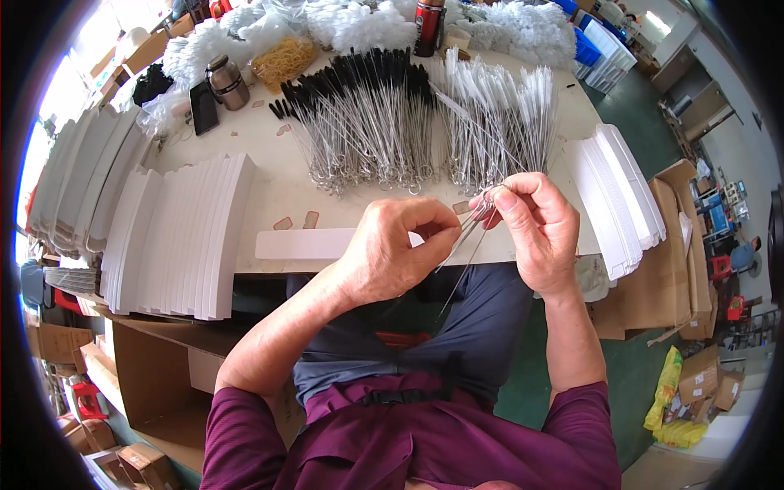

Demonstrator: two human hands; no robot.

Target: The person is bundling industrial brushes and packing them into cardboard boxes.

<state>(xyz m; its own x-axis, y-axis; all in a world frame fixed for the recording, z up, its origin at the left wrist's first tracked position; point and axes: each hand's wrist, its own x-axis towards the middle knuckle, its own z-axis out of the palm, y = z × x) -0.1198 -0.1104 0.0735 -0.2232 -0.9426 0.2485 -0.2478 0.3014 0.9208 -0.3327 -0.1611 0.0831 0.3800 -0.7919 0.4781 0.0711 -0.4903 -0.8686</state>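
Above my lap at the table's front edge, my right hand (535, 233) pinches the looped ends of a small bunch of thin wire brushes (488, 208). My left hand (400, 245) is closed around the wire shafts lower down, fingertips pressed together. One wire slants below both hands. The bristle ends of the held bunch are hidden. Just beyond my hands lie two heaps of wire brushes, loops toward me: black-bristled brushes (367, 122) on the left, white-bristled brushes (500, 122) on the right. A flat white box (302, 244) lies beside my left wrist.
Stacked white boxes (192, 237) stand on the left, more white boxes (612, 200) on the right. Behind the brushes are a steel flask (227, 83), a phone (203, 109), yellow rubber bands (283, 61) and bagged white bristle bundles (359, 28). Open cartons (163, 384) flank the table (359, 214).
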